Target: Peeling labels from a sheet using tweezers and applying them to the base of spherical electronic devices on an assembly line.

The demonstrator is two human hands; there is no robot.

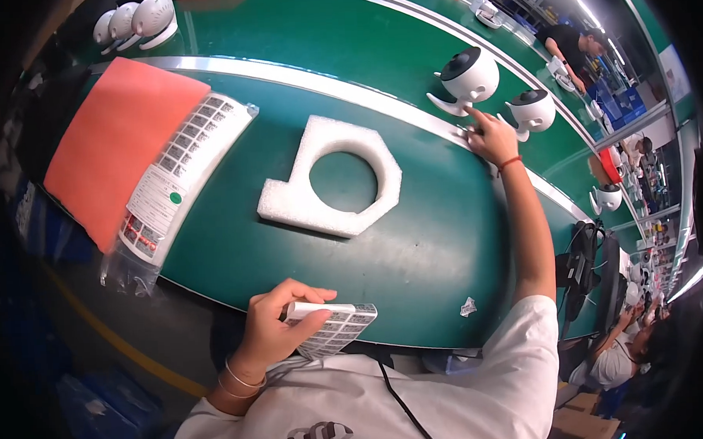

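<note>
Label sheet (pixel 341 328): white, grey-printed grid, bent over, tilted in left hand (pixel 272 328) | round device (pixel 474 77): white, black-topped, standing on green surface (pixel 283 36), right hand (pixel 493 139) at its base

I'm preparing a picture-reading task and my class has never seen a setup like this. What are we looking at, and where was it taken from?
There is no machine here, just a person's two bare hands. The one picture comes from a wide fisheye camera worn on the head, looking down, so straight edges bend.

The left hand holds a label sheet. The right hand reaches to the foot of a white device; whether it grips it is unclear.

On the green table lie a foam block with a round hole, an orange sheet, a label pack and a paper scrap.
</note>
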